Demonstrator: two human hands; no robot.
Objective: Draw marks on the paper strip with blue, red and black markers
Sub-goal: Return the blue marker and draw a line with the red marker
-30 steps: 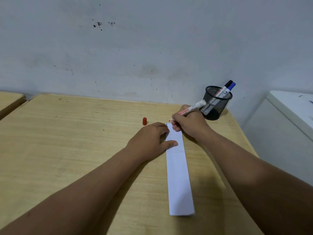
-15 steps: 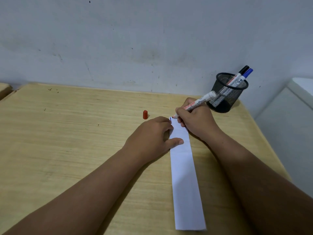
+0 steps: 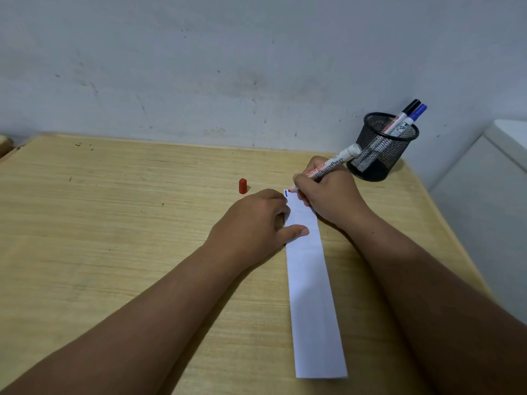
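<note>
The fingers of the right hand (image 3: 330, 195) are closed around the red marker (image 3: 330, 164), near its writing end, and its red tip touches the far end of the paper strip (image 3: 310, 295), just beside a short blue mark (image 3: 286, 193) at the strip's far left corner. The marker's body leans back and to the right, so its white rear end points toward the black mesh cup (image 3: 379, 149). The left hand (image 3: 253, 226) lies flat on the left edge of the strip, with fingers loosely curled and holding nothing; the thumb (image 3: 296, 231) presses on the paper a little nearer to the person than the marker tip. The strip is long and white, and it runs from the two hands toward the near edge of the wooden table (image 3: 114, 223). The red cap (image 3: 242, 186) stands alone on the table, to the left of the hands and apart from them. In the mesh cup, at the far right of the table, stand the black marker (image 3: 405, 114) and the blue marker (image 3: 413, 116), both capped and leaning to the right.
</note>
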